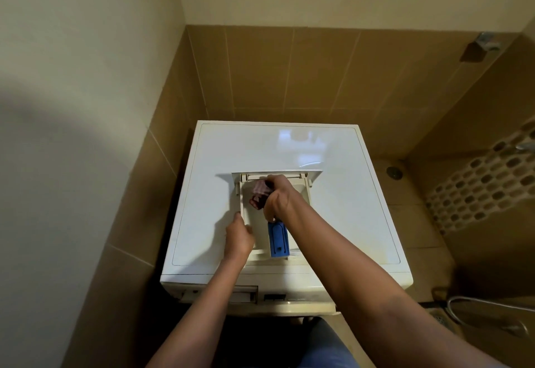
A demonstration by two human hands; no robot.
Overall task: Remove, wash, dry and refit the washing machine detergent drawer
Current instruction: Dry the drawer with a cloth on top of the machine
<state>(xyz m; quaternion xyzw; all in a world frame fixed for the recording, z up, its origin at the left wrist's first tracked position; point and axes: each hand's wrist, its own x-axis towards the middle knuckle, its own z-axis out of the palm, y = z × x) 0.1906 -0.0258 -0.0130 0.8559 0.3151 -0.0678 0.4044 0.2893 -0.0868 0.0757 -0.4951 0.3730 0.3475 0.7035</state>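
At the bottom centre of the frame a patch of blue clothing shows between two bare forearms reaching up toward the middle. Just above it is the front of the white washing machine, with an open drawer slot in its fascia at lower centre. At the lower right a grey hose loops over the floor.

The detergent drawer lies out of the machine, flat on its glossy lid in the centre of the frame, front panel at the upper end. The left hand grips the drawer's left wall near its lower corner, fingers curled over the edge. A blue insert sits in the drawer's lower right part, just below the right hand. That hand is closed round a red-and-white checked cloth, pressed into the drawer's upper compartment. The two hands are apart.

Beyond the machine stands a tan tiled wall; a round floor drain lies to the right.
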